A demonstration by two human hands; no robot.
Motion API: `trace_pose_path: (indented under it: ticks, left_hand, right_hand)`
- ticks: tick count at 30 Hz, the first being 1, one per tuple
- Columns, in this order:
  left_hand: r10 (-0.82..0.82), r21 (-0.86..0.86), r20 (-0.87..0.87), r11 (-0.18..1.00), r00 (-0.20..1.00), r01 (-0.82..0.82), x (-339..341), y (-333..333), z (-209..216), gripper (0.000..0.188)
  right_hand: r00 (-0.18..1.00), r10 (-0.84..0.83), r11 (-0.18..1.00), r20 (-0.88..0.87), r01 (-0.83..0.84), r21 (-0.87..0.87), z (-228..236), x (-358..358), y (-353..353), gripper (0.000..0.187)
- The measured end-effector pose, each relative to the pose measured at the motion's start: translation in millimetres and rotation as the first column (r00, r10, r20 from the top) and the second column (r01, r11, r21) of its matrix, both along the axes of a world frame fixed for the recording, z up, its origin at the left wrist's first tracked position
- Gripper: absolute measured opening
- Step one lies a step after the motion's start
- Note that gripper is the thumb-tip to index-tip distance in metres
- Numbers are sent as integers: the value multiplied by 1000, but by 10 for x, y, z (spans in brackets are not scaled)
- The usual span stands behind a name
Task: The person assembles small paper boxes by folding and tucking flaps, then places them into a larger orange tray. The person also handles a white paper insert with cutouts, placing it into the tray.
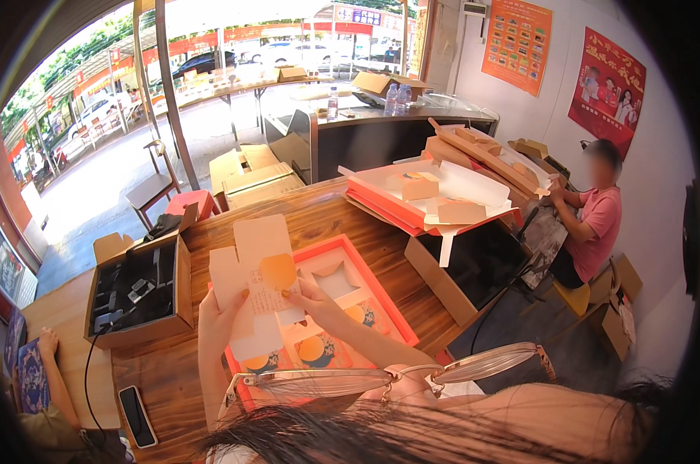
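Both hands hold a flat, unfolded carton blank [263, 240], pale with a yellow-orange patch and small print, raised over the table. My left hand [217, 321] grips its lower left side, thumb on the face. At the lower right edge, the fingers of my right hand [313, 300] pinch it. Beneath lies an open coral-red gift box [377, 301] with a pale divided insert. Several small decorated packets [313, 349] with orange round patches sit in its nearer compartments. My hands, forearm and the blank hide part of the box.
A carton with black lining [137, 290] stands left, a phone [137, 416] nearer. Open red-and-white boxes [435, 197] are stacked at the far right, beside a carton [443, 282]. Another person [597, 209] sits at right; a person's arm [52, 371] rests at left.
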State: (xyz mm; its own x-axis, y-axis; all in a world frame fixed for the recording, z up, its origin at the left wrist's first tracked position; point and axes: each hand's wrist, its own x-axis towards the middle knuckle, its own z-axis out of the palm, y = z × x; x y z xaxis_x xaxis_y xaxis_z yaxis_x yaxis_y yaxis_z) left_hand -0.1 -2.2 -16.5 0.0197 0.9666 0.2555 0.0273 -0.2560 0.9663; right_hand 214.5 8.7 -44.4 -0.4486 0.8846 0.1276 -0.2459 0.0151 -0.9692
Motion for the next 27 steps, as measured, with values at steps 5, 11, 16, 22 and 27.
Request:
trace_pose_path:
  ticks: [5,11,16,22,27]
  left_hand:
    - [45,1,-56,999,997,-45,7,10,-19,24]
    - [48,-10,-72,999,996,-49,23,-12,35,24]
    - [63,2,-69,998,996,-63,20,-9,14,25]
    - [135,48,-185,991,973,-128,81,-46,101,28]
    - [174,43,-184,985,967,-169,81,-45,111,31]
  right_hand:
    - [1000,-2,1000,0,2,-20,15,-1,-12,35]
    - [1000,-20,1000,4,20,6,-13,-4,-9,35]
    - [999,-23,1000,-22,23,7,-5,-11,-17,34]
    - [997,-55,998,-45,56,27,70,-10,-58,33]
    - [996,-79,997,-30,80,22,93,-21,-62,31]
